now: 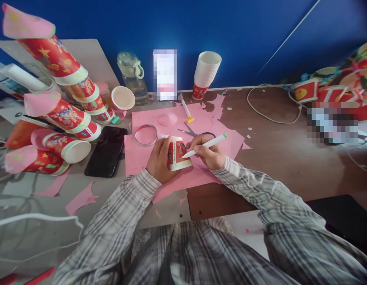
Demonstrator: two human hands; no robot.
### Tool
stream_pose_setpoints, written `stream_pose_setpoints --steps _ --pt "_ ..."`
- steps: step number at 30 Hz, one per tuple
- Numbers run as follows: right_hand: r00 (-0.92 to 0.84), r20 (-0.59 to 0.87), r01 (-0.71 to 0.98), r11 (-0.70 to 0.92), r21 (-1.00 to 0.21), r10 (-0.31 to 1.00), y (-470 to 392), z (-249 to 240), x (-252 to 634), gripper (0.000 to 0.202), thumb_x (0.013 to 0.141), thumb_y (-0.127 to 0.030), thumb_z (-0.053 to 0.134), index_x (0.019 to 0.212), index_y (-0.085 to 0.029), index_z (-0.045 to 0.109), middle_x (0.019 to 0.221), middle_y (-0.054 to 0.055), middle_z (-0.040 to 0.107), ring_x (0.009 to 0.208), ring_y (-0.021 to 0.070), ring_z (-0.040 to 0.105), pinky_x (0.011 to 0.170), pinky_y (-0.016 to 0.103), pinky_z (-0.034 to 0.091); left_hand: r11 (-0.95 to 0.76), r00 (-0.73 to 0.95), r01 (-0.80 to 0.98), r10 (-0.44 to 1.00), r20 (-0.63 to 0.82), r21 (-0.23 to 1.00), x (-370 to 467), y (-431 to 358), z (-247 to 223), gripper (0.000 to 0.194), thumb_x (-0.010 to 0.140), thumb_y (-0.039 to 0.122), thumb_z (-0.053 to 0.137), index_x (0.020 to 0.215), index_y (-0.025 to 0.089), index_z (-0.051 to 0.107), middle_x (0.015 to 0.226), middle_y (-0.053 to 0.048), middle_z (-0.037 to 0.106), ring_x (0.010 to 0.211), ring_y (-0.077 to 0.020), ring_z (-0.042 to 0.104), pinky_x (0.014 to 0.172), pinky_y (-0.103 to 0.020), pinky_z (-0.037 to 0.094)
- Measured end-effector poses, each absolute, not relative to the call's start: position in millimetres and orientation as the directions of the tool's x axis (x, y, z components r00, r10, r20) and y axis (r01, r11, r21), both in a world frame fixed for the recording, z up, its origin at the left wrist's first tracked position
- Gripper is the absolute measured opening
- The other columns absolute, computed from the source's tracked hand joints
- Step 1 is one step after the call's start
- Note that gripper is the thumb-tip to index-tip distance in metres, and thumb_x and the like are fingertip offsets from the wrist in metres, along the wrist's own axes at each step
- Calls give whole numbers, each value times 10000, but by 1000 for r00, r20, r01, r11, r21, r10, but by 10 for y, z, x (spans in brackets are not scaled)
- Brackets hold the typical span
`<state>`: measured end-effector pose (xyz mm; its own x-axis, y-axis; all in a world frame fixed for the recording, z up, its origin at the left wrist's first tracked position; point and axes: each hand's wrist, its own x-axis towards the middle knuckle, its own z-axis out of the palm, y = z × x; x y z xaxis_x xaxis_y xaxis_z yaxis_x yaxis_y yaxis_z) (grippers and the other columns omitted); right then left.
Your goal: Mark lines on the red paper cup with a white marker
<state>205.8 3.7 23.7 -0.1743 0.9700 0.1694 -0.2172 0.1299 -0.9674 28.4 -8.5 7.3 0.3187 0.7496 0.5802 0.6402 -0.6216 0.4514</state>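
Note:
My left hand is wrapped round a red paper cup with printed figures and a pale, greenish rim, tilted over the pink paper. Between the fingers of my right hand is a white marker with a green end, its tip at the cup's printed side. Just behind the hands lie scissors, partly hidden by my right hand. A roll of clear tape rests to their left, near a small pink paper cone. Another white marker with a yellow cap lies farther back.
Red cup towers with pink cone tops stand and lie at the left, beside a black phone. At the back are a water bottle, a lit phone and stacked cups. A white cable and more red cups are right.

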Motion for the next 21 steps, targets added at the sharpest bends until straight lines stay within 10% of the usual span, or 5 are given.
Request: stream_pose_setpoints --steps 21 --pt "-206 129 -229 80 -970 970 44 243 2073 125 691 -259 579 651 -143 603 467 -23 477 430 101 380 427 247 281 -612 323 633 765 557 474 281 -95 95 825 688 494 630 1297 116 223 1148 -197 464 1087 -301 476 940 -506 466"
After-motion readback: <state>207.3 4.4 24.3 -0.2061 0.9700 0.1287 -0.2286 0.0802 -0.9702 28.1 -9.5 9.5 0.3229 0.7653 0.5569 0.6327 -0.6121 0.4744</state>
